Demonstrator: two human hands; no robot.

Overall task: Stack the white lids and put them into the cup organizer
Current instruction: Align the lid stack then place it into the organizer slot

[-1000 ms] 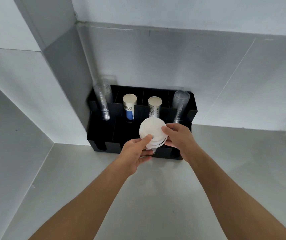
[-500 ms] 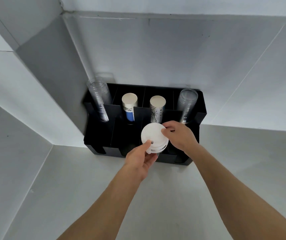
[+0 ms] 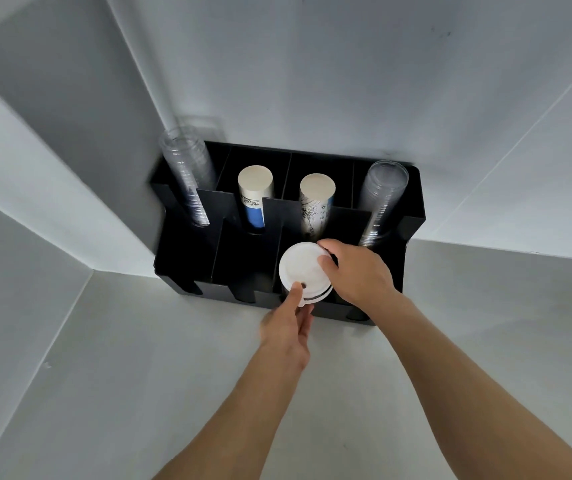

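You hold a short stack of round white plastic lids (image 3: 302, 270) between both hands, right over the third front compartment from the left of the black plastic cup organizer (image 3: 412, 216). Your left hand (image 3: 286, 329) comes from below, thumb pressed on the top lid near its small sip hole, the other fingers under the stack's near edge, so this grip is closed on the lids. Your right hand (image 3: 357, 271) clasps the stack's right rim, fingertips curled over the top edge; its grip is closed on the lids too. The organizer sits on the pale grey desk (image 3: 139, 375), pushed into the corner of the white walls. Its back row holds a leaning stack of clear plastic cups (image 3: 187, 181), a white-and-blue paper cup stack (image 3: 255, 195), a white printed paper cup stack (image 3: 315, 206) and another clear cup stack (image 3: 381, 199).
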